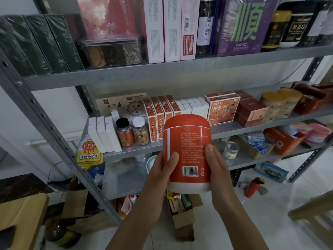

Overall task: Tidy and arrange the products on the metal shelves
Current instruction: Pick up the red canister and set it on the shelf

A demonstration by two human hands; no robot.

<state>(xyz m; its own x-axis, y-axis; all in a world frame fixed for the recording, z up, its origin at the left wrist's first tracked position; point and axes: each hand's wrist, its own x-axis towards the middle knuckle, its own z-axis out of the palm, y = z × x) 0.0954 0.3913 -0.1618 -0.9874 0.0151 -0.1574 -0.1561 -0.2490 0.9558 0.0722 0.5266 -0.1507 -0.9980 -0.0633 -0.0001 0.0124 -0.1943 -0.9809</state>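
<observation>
I hold a red canister (187,141) with a white base and a barcode upright in front of the metal shelves (162,73). My left hand (162,170) grips its left side with the thumb on the label. My right hand (216,166) grips its right side, thumb on the label too. Behind the canister, the middle shelf carries a row of orange-and-white boxes (158,116), white boxes (104,136), two small pill bottles (133,132), orange NFC boxes (223,109) and tan round tubs (277,105).
The top shelf holds dark green boxes (41,44), a clear compartment box (111,53), pink-white boxes (169,29), a purple box (243,26) and dark jars (288,27). Cardboard boxes (183,213) and a red bottle (252,186) lie on the floor. A wooden table corner (21,217) is at the lower left.
</observation>
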